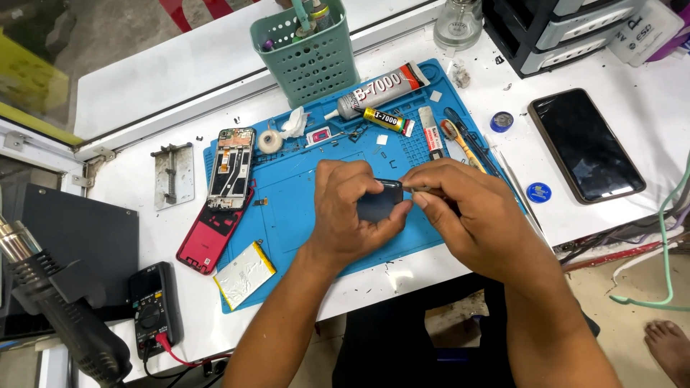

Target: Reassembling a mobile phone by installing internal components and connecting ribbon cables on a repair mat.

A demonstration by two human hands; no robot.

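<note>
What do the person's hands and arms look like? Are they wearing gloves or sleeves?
No gloves and no sleeves show. The left hand and right hand are both bare, with bare forearms reaching up from the bottom of the picture. No rings, watch or bracelets are visible. The fingernails look short.

Both forearms bare from elbow to wrist; no sleeves in view. Left hand [352, 208] and right hand [467, 215] ungloved. No rings, no watch, no wristband visible on either. Fingernails short, plain. Light hair along both forearms. At 4 o'clock, a bare foot [668, 345], no shoe or sock. Clothing below the worktop edge too dark to tell.
</note>
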